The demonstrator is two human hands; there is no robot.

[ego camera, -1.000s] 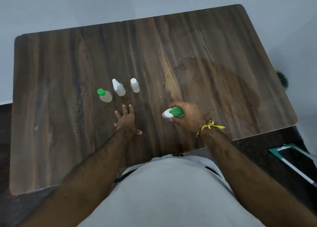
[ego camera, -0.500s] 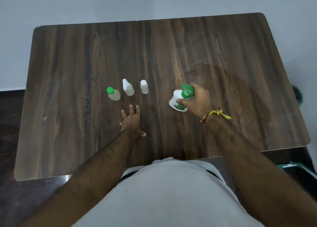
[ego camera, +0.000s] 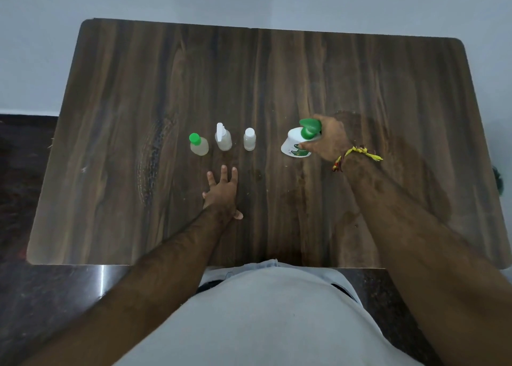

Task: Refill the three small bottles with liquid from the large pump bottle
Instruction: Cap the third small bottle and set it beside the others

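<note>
While the left hand (ego camera: 221,192) lay flat on the wooden table (ego camera: 360,88), fingers straight and spread, holding nothing, three small bottles stood in a row just beyond its fingertips, not touching it. Leftmost: green-capped bottle (ego camera: 198,144), upright, pale liquid inside. Next: spray bottle (ego camera: 223,137), white nozzle, clear body. Then the white-capped bottle (ego camera: 249,139), smallest, upright. A gap of bare wood separated this row from the pump bottle (ego camera: 297,143), which stood to the right, white body, green pump head.

Right hand (ego camera: 329,140) gripped the pump bottle from its right side, fingers curled around the neck below the pump head, thumb on the body. Bottle base appeared to rest on the table, slightly tilted; contact hard to confirm. Right forearm reached in diagonally from lower right; yellow thread band (ego camera: 357,155) on the wrist. Left forearm came in from lower left.

Label on pump bottle: green panel with white lettering, too blurred to read.
</note>
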